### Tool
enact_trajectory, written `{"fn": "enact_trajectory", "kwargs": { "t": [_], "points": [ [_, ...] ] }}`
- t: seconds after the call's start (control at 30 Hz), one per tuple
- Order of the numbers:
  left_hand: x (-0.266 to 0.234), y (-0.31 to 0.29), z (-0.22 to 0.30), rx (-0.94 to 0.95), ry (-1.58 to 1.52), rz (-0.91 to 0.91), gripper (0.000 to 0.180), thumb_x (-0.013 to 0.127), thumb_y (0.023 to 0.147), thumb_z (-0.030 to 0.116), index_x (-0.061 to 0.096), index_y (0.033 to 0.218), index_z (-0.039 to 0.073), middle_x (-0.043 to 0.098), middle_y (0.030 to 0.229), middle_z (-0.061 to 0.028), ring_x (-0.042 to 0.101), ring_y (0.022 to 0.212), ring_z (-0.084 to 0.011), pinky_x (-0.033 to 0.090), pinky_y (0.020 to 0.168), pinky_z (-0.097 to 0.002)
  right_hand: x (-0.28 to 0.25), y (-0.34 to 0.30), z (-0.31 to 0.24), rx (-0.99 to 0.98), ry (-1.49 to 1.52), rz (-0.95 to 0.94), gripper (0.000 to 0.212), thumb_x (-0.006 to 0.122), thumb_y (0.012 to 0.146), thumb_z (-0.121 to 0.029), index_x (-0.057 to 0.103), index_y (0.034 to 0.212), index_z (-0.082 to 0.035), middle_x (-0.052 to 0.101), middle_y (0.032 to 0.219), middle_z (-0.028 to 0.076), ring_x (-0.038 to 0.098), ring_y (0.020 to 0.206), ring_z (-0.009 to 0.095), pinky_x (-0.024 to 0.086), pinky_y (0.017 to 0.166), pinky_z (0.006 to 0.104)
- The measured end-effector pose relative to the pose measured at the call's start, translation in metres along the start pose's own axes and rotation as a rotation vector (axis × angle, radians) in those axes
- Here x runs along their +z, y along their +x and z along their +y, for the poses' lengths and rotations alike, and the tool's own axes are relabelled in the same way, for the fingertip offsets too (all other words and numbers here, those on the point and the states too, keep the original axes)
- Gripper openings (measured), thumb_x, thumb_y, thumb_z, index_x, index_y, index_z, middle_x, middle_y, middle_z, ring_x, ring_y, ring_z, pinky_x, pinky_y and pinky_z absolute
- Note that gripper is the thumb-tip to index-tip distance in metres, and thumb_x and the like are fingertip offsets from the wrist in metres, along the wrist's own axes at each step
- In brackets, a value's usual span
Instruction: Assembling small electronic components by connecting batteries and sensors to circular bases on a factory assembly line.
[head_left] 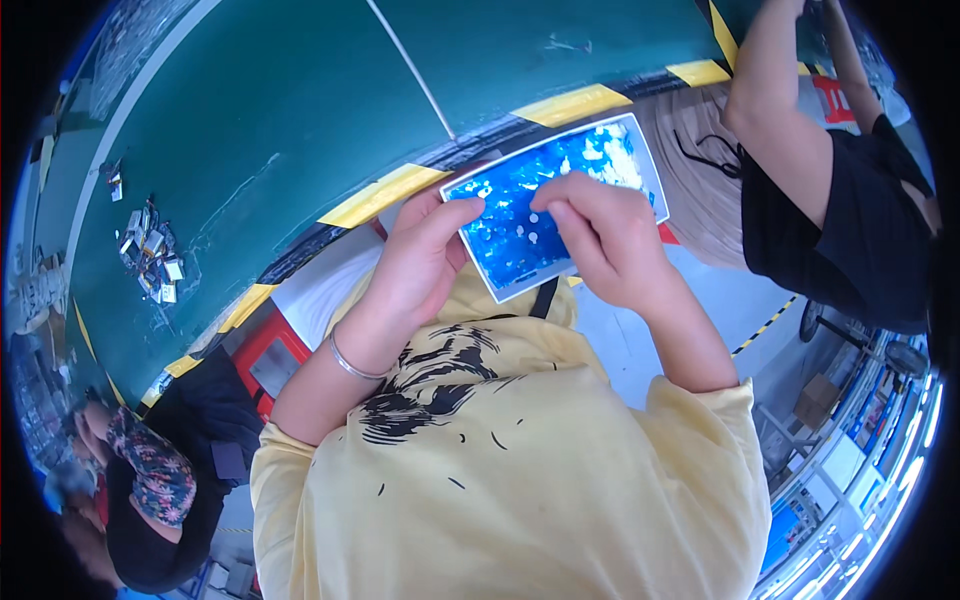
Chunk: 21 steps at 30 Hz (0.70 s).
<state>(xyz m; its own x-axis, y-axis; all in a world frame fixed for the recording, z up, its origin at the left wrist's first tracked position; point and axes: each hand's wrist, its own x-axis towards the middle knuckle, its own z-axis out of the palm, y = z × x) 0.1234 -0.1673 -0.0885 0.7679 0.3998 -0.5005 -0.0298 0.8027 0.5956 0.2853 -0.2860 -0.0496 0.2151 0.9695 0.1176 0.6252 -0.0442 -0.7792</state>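
In front of my yellow shirt is a tablet (510, 262), a flat rectangle with a white border and a glossy blue face, held at a tilt. My left hand (425, 245) is closed on its left edge, the thumb lying over the border and the other fingers out of sight beneath. Over the right half of the face, my right hand (612, 240) has its fingers curled, with the index fingertip and thumb close together at the surface. Whether anything is between them is hidden. White glare and small pale spots show on the blue.
A green table (300, 110) edged with yellow and black tape stands ahead. A pile of small flat parts (150, 250) lies at its left. One person in black (840, 220) is at the right, another in a flowered sleeve (150, 470) at lower left. A red stool (268, 355) is beside me.
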Motion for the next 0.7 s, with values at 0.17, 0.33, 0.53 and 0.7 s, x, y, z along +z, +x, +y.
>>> {"fn": "enact_trajectory", "kwargs": {
  "t": [0.17, 0.33, 0.53, 0.7],
  "points": [
    [-0.004, 0.008, -0.01, 0.021, -0.017, 0.055, 0.033, 0.057, 0.09, 0.011, 0.055, 0.121, -0.001, 0.066, 0.112, -0.0104, 0.066, 0.1, -0.0188, 0.054, 0.089, -0.0343, -0.005, 0.012, 0.018, -0.111, -0.28, 0.289, 0.019, 0.063, 0.081, -0.005, 0.061, 0.099, -0.008, 0.063, 0.078, 0.01, 0.063, 0.07, 0.029, 0.049, 0.058, 0.0387],
    [-0.005, 0.015, -0.014, 0.085, 0.024, 0.087, 0.035, 0.056, 0.091, 0.012, 0.053, 0.123, -0.001, 0.066, 0.113, -0.0116, 0.067, 0.1, -0.0204, 0.055, 0.088, -0.0353, -0.004, 0.04, 0.032, -0.42, -0.504, 0.359, 0.022, 0.07, 0.075, -0.01, 0.062, 0.095, -0.009, 0.061, 0.082, 0.007, 0.063, 0.078, 0.026, 0.052, 0.063, 0.0366],
    [-0.006, 0.007, -0.013, 0.062, 0.02, 0.045, 0.035, 0.057, 0.091, 0.013, 0.052, 0.122, -0.001, 0.065, 0.114, -0.0122, 0.067, 0.1, -0.0205, 0.055, 0.087, -0.0352, -0.009, 0.023, 0.027, -0.355, -0.265, 0.309, 0.01, 0.07, 0.074, -0.008, 0.064, 0.083, -0.007, 0.06, 0.078, 0.006, 0.062, 0.07, 0.024, 0.051, 0.06, 0.0352],
    [0.002, 0.002, -0.013, 0.057, 0.007, 0.009, 0.032, 0.053, 0.092, 0.008, 0.053, 0.122, -0.001, 0.064, 0.113, -0.0105, 0.064, 0.101, -0.0177, 0.053, 0.089, -0.032, 0.001, -0.008, 0.01, -0.279, -0.118, 0.052, 0.014, 0.065, 0.077, 0.001, 0.067, 0.091, -0.003, 0.064, 0.093, 0.011, 0.062, 0.088, 0.03, 0.052, 0.075, 0.037]
  ]
}}
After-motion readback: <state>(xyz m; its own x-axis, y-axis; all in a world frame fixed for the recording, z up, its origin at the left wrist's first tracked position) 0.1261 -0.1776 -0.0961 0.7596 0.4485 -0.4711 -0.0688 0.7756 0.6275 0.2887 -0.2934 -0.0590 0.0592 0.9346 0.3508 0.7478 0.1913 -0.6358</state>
